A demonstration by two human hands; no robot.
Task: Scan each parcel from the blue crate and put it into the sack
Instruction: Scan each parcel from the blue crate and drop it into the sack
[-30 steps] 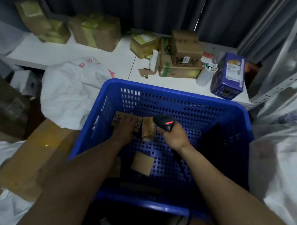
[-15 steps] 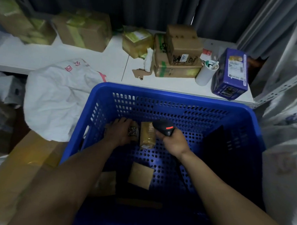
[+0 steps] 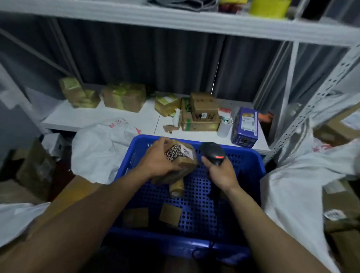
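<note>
Head view, first inspector: what is obscured?
Second inspector: The label print on the parcel is unreadable. The scanner has its handle buried in the palm. The blue crate has its near wall in deep shadow.
First inspector: Hands?
Second inspector: The left hand grips the parcel above the crate, near its far wall. The right hand is wrapped round the scanner just beside it.
First inspector: Counts?
Second inspector: On the crate floor lie two flat brown packets and one taped bundle. The left sack and the right sack flank the crate.

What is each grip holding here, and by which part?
The left grip holds the taped brown parcel by its left side, label up; the right grip holds the black scanner by its handle.
</note>
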